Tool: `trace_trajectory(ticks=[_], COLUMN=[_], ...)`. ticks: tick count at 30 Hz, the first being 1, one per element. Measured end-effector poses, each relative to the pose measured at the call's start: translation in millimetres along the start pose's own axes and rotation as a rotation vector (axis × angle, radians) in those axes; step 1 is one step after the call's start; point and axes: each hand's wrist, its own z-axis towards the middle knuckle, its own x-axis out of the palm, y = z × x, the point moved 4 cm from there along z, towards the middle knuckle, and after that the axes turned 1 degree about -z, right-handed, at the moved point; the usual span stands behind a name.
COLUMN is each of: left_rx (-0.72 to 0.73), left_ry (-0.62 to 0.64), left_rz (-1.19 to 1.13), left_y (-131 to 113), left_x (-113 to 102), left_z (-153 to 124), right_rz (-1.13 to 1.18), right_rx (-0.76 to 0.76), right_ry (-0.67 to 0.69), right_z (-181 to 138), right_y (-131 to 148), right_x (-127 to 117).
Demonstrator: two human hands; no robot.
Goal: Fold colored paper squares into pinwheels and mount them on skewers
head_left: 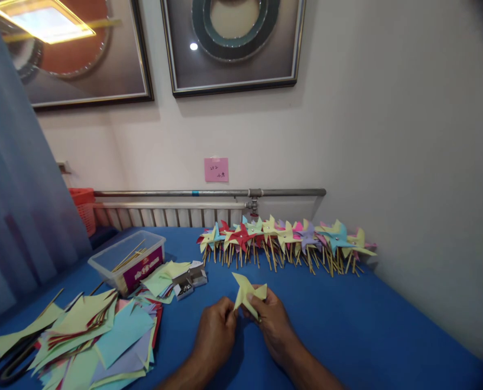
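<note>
Both my hands are low in the middle of the view, over the blue table. My right hand pinches a yellow folded paper piece, which stands up between the hands. My left hand is closed beside it, its fingertips touching the paper's lower edge. A row of finished paper pinwheels on wooden sticks lies along the wall behind the hands.
A clear plastic box with wooden sticks stands at left. Small open boxes of pins lie next to it. Loose coloured paper squares and black scissors cover the near left. A radiator and pipe run along the wall.
</note>
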Motion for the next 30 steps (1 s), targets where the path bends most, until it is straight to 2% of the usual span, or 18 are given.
trace_trajectory(ticks=[8, 15, 23, 30], left_rx=[0.008, 0.041, 0.026, 0.005], left_ry=[-0.010, -0.026, -0.016, 0.035], left_rz=[0.011, 0.047, 0.032, -0.031], left_y=[0.8, -2.0, -1.1, -0.4], left_x=[1.1, 0.2, 1.0, 3.2], left_z=[-0.5, -2.3, -1.6, -2.1], right_rz=[-0.028, -0.046, -0.045, -0.198], right_rx=[-0.006, 0.006, -0.015, -0.042], right_ry=[0.013, -0.034, -0.006, -0.039], right_z=[1.0, -1.0, -2.9, 3.0], right_y=[-1.2, 0.4, 3.2, 9.8], right_x=[-0.9, -1.8, 1.1, -4.8])
